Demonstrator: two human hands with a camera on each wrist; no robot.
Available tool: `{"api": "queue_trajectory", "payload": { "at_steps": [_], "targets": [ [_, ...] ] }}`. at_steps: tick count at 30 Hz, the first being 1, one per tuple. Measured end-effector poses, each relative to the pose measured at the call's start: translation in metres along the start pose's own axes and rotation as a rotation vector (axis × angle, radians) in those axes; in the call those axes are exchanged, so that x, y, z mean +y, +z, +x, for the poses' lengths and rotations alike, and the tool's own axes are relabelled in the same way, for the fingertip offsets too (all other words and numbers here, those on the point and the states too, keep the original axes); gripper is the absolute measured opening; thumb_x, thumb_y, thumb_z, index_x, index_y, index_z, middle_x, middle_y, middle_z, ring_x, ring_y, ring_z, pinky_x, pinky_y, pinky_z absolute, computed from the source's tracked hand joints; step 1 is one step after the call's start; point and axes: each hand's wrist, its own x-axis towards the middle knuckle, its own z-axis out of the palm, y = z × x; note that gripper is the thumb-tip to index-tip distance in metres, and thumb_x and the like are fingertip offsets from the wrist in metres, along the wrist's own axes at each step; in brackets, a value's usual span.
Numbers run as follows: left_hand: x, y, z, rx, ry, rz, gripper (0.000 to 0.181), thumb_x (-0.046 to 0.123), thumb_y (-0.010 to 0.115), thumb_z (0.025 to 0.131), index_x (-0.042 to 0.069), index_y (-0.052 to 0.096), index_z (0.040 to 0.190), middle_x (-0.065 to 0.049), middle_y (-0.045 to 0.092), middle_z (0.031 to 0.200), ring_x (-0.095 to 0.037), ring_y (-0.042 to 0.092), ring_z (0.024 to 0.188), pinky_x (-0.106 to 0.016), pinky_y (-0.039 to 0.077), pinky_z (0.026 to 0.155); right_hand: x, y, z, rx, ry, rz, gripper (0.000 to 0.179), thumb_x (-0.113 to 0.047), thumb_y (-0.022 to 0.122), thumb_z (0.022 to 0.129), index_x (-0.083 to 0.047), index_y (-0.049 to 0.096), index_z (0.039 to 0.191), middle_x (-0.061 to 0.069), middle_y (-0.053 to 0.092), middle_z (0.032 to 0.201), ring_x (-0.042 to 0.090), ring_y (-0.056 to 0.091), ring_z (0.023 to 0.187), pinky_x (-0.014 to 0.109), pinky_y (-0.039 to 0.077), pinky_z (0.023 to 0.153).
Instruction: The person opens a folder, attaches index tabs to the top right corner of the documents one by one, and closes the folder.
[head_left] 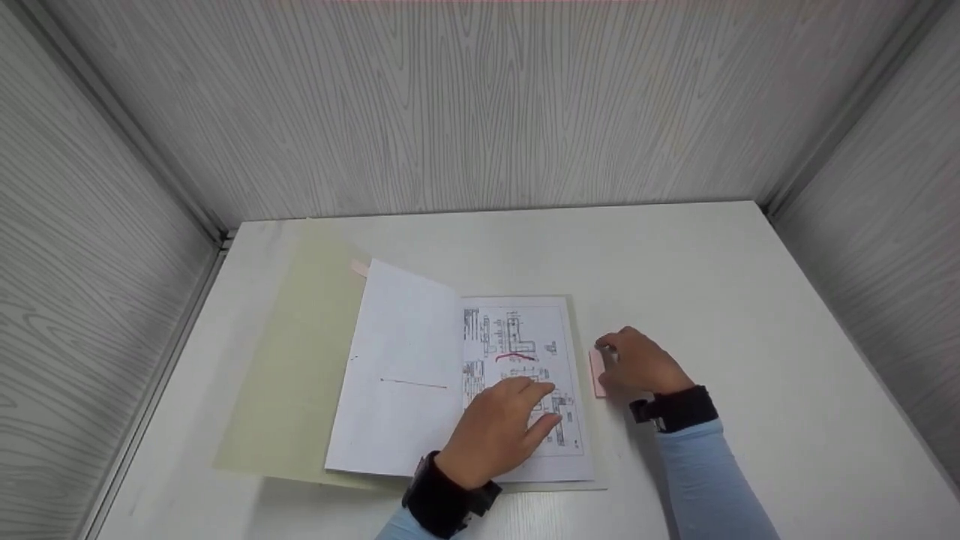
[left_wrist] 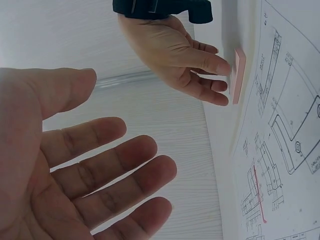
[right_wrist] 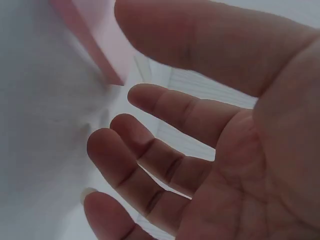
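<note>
My right hand (head_left: pixel 643 364) is at a small pad of pink sticky notes (head_left: pixel 597 373), which lies just right of an open folder. In the left wrist view its fingertips are right beside the pad's edge; in the right wrist view the thumb overlaps the pink pad (right_wrist: pixel 100 55) while the other fingers are loosely bent, pinching nothing. Over the right page, a technical drawing (head_left: pixel 525 322) with a red pen stroke, hovers my left hand (head_left: pixel 501 427), fingers spread and relaxed. Its palm shows empty in the left wrist view.
The folder's pale green cover (head_left: pixel 289 375) is turned to the left. A white sheet (head_left: pixel 405 322) with a thin drawn line stands partly raised over it, a pink tab (head_left: pixel 360 268) showing at its top corner. Grey wood-grain walls (head_left: pixel 480 105) enclose the white table (head_left: pixel 675 255).
</note>
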Motion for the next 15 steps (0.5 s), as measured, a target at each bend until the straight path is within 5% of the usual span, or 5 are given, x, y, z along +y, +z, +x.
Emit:
{"api": "queue_trajectory", "payload": {
  "at_steps": [10, 15],
  "targets": [
    [-0.006, 0.001, 0.001, -0.012, -0.011, -0.056, 0.033, 0.033, 0.062, 0.094, 0.011, 0.066, 0.118, -0.001, 0.069, 0.108, -0.012, 0.064, 0.101, -0.027, 0.050, 0.088, 0.002, 0.001, 0.005, -0.019, 0.024, 0.072, 0.034, -0.007, 0.071, 0.075, -0.005, 0.054, 0.105, 0.008, 0.055, 0.086, 0.024, 0.052, 0.077, 0.035, 0.044, 0.064],
    [-0.011, 0.001, 0.001, 0.040, -0.033, -0.114, 0.033, 0.029, 0.066, 0.092, 0.010, 0.065, 0.119, 0.001, 0.069, 0.109, -0.010, 0.063, 0.102, -0.026, 0.050, 0.088, -0.010, -0.015, -0.006, -0.014, -0.069, 0.319, 0.020, -0.011, 0.062, 0.086, -0.009, 0.050, 0.101, 0.008, 0.055, 0.083, 0.023, 0.053, 0.073, 0.032, 0.045, 0.062]
  ]
}}
